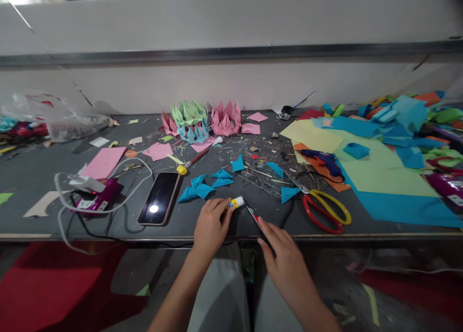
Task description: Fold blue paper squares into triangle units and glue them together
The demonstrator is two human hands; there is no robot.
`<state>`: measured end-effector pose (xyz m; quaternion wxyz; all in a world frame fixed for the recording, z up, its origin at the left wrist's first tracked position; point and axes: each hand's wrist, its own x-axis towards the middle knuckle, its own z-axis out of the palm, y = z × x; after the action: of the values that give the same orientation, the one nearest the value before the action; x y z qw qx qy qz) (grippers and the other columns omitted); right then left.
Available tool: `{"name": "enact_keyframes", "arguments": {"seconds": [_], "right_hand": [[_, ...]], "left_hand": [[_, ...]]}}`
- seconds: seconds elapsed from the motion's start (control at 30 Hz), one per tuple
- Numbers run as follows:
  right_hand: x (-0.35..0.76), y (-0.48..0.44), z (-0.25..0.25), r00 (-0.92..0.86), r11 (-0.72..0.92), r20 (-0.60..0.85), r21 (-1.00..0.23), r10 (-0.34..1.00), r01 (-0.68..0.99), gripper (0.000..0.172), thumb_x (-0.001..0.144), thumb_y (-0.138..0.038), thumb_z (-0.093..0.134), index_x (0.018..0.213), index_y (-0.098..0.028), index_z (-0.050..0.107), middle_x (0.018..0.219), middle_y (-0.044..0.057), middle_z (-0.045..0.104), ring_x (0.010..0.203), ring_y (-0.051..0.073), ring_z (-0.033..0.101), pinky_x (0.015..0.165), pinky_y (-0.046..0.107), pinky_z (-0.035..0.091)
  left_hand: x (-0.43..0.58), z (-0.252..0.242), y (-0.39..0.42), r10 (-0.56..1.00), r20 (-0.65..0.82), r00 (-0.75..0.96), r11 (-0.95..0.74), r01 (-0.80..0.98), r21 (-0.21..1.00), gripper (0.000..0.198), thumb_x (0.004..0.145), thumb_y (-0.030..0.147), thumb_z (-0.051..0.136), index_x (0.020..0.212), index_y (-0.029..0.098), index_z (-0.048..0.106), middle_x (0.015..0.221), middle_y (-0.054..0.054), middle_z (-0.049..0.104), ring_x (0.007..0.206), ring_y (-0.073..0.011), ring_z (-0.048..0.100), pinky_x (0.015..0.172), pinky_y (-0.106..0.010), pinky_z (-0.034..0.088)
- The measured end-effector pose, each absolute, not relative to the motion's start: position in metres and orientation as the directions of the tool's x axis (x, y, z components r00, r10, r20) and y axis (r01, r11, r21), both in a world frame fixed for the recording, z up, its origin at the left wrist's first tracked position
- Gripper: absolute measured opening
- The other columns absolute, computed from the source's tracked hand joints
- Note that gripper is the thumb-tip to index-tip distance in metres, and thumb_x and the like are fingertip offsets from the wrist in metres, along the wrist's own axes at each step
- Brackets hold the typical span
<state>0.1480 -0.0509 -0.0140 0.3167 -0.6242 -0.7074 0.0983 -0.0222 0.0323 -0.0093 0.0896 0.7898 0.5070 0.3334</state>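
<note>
L hand (211, 224) at near table edge (108, 236), fingers curled shut round a small glue stick (236, 203); white/yellow end pokes out past the fingertips, pointing R. R hand (285, 259) just off the edge, over the lap, fingers closed on a thin dark strip (257, 224) w/ red bit near its tip; strip angles up-left, tip nearly at the glue stick. Can't tell if they touch.

Room: small bare patch of grey top directly ahead of both hands. Folded blue paper pieces (202, 186) sit just beyond L hand, one more blue triangle (289, 193) ahead of R. Phone (159, 198) lies flat just L of L hand, its near end close to the edge. Red/yellow scissors (323, 209) near R of the strip, handles close to the edge. White cable (108, 209) loops from a magenta device (97, 197) further L and hangs over the edge.

Far side: pink and green paper flowers (202, 118) by the wall. R side crowded w/ blue, green, yellow sheets (383, 173); blue glue gun (321, 159) on them. Scraps all over centre.
</note>
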Motion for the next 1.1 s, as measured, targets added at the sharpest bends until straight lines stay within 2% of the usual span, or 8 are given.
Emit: {"name": "enact_keyframes", "arguments": {"seconds": [0.27, 0.6, 0.83, 1.1], "right_hand": [[0.149, -0.051, -0.012, -0.030, 0.214, 0.331, -0.534, 0.943, 0.818, 0.037, 0.087, -0.018, 0.041, 0.122, -0.019, 0.052, 0.110, 0.008, 0.063, 0.099, 0.019, 0.057, 0.081, 0.034, 0.051], [0.144, -0.041, -0.011, -0.020, 0.194, 0.304, -0.556, 0.952, 0.808, 0.038, 0.087, -0.019, 0.039, 0.123, -0.022, 0.051, 0.110, 0.007, 0.063, 0.097, 0.019, 0.058, 0.079, 0.035, 0.052], [0.144, -0.034, -0.009, -0.036, 0.208, 0.295, -0.577, 0.955, 0.790, 0.038, 0.087, -0.017, 0.040, 0.123, -0.018, 0.051, 0.110, 0.008, 0.063, 0.098, 0.020, 0.057, 0.081, 0.035, 0.050], [0.152, -0.048, -0.010, -0.036, 0.210, 0.299, -0.572, 0.953, 0.793, 0.037, 0.086, -0.018, 0.041, 0.121, -0.020, 0.054, 0.110, 0.006, 0.064, 0.099, 0.018, 0.058, 0.082, 0.032, 0.050]], "left_hand": [[-0.023, -0.009, 0.032, 0.872, 0.411, 0.268, -0.459, 0.738, 0.494, 0.021, 0.086, 0.023, 0.048, 0.104, 0.018, 0.059, 0.095, -0.006, 0.063, 0.088, -0.0190, 0.056, 0.080, -0.036, 0.047], [-0.023, -0.009, 0.033, 0.856, 0.439, 0.273, -0.486, 0.715, 0.503, 0.022, 0.087, 0.024, 0.048, 0.104, 0.020, 0.060, 0.094, -0.005, 0.063, 0.087, -0.0185, 0.057, 0.078, -0.035, 0.048], [-0.023, -0.010, 0.033, 0.871, 0.424, 0.247, -0.450, 0.747, 0.489, 0.022, 0.086, 0.025, 0.048, 0.104, 0.019, 0.060, 0.091, -0.005, 0.063, 0.085, -0.0191, 0.056, 0.077, -0.034, 0.048], [-0.021, -0.011, 0.032, 0.880, 0.415, 0.229, -0.423, 0.776, 0.468, 0.022, 0.086, 0.027, 0.049, 0.102, 0.017, 0.061, 0.091, -0.007, 0.064, 0.084, -0.0193, 0.056, 0.078, -0.034, 0.047]]}}
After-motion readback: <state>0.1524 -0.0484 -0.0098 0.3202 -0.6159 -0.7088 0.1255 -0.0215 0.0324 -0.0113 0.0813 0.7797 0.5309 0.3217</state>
